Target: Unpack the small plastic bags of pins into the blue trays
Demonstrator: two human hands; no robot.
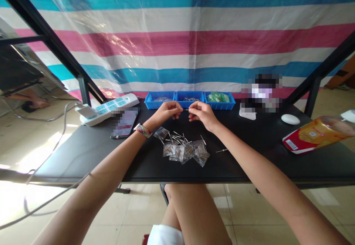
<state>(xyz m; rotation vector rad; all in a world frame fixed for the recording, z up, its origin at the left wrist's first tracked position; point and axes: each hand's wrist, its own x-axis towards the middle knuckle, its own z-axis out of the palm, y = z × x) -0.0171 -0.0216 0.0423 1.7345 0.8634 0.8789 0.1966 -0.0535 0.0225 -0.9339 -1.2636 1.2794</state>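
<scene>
My left hand (168, 112) and my right hand (202, 114) meet above the black table (83, 148), fingertips pinched together. Between them runs a thin metal pin (185, 109), held at both ends. Below the hands lies a heap of small clear plastic bags (184, 150) with loose metal pins (177, 137) on and around them. A single pin (222, 150) rests apart to the right. A patterned band circles my left wrist (142, 130).
Three blue bins (191, 100) line the table's far edge. A white power strip (109, 108) and a phone (124, 123) lie at the left. A white oval object (290, 119) and a red-and-yellow packet (316, 134) sit at the right. A striped tarp hangs behind.
</scene>
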